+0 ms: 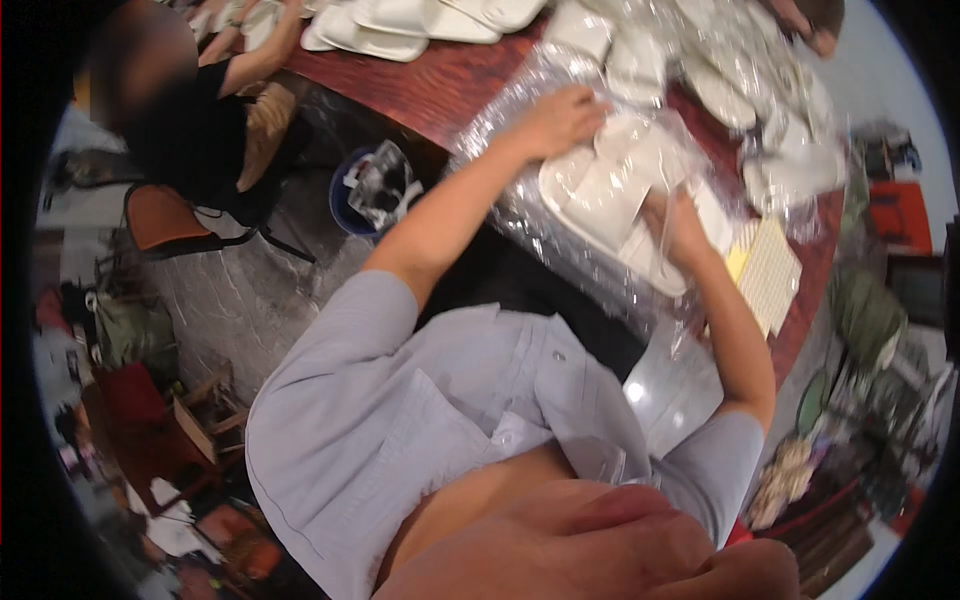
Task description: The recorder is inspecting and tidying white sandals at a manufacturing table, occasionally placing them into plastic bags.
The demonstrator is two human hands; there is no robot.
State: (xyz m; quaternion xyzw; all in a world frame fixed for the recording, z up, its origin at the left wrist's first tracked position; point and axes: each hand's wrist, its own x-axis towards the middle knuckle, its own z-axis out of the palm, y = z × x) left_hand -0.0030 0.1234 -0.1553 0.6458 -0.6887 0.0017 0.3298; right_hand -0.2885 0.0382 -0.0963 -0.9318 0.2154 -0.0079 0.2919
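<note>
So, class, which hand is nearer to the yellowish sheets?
Right. The right hand is just left of the yellowish sheets; the left hand is farther left, higher in view.

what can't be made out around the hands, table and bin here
All in the head view:
- Right hand fingertips and grip: hidden by the slipper it reaches behind.
- Left hand fingertips: too blurred to tell how firmly they press.
- Far slippers: some cut off by the top edge.
- Bin contents: too small and blurred to identify.
</note>
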